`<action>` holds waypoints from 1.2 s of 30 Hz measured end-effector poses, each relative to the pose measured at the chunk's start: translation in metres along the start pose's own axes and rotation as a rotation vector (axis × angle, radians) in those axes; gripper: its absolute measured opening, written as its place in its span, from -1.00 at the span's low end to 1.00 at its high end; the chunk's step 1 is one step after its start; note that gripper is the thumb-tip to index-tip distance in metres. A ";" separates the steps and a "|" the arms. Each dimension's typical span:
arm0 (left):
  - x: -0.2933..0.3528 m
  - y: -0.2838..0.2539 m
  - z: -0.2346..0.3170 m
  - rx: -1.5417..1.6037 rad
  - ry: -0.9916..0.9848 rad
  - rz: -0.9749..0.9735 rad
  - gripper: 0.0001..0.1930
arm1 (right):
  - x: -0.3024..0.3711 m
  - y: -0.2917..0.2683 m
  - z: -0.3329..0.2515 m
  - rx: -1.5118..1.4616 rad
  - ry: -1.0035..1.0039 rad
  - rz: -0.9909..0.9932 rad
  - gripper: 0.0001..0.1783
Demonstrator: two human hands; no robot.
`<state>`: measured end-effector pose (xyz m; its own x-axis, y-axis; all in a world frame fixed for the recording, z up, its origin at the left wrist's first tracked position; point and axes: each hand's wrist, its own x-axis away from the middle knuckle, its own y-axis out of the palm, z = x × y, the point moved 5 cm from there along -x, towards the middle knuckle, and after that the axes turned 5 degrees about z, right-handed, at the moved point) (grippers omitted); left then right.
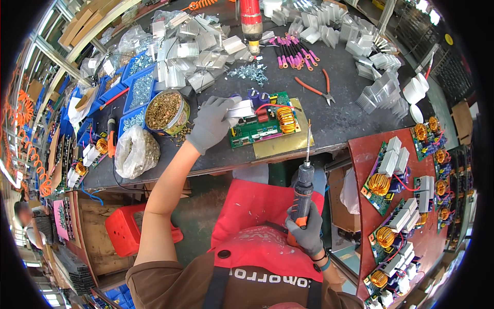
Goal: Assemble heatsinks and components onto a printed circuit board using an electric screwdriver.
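A green circuit board (pixel 254 133) with a yellow-wound coil (pixel 286 119) and dark purple capacitors lies near the bench's front edge. My left hand (pixel 210 123), in a grey glove, is closed on a silver heat sink (pixel 241 109) at the board's left end; its fingertips are partly hidden. Below the bench edge, in front of my red apron, my gloved right hand (pixel 309 232) grips an electric screwdriver (pixel 302 193). The long bit points up, with its tip just right of the board. A brass-coloured plate (pixel 267 149) shows under the board.
A tub of brass-coloured screws (pixel 165 112) and blue bins (pixel 140 90) stand left. Heat sinks pile up behind (pixel 180 51). Red pliers (pixel 321 90) and black-and-pink cables (pixel 293 51) lie farther back. A red-and-silver tool (pixel 251 23) hangs above. Finished-looking boards (pixel 378 188) fill the right-hand table.
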<state>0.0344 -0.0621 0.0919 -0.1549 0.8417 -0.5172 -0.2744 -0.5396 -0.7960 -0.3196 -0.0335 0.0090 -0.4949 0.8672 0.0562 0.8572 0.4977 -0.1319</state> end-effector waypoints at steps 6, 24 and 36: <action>0.005 0.004 -0.018 0.186 -0.096 -0.071 -0.46 | -0.009 0.004 0.000 -0.049 0.080 -0.013 -0.54; 0.015 0.007 -0.023 0.173 -0.038 -0.007 -0.45 | -0.241 0.024 -0.094 -0.175 0.036 -0.396 -0.48; 0.018 0.008 -0.024 0.168 -0.061 -0.016 -0.41 | -0.268 0.068 -0.095 -0.336 0.196 -0.385 -0.52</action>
<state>0.0526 -0.0516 0.0687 -0.2049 0.8524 -0.4811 -0.4310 -0.5199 -0.7375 -0.1155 -0.2303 0.0795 -0.7737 0.5919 0.2259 0.6335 0.7301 0.2564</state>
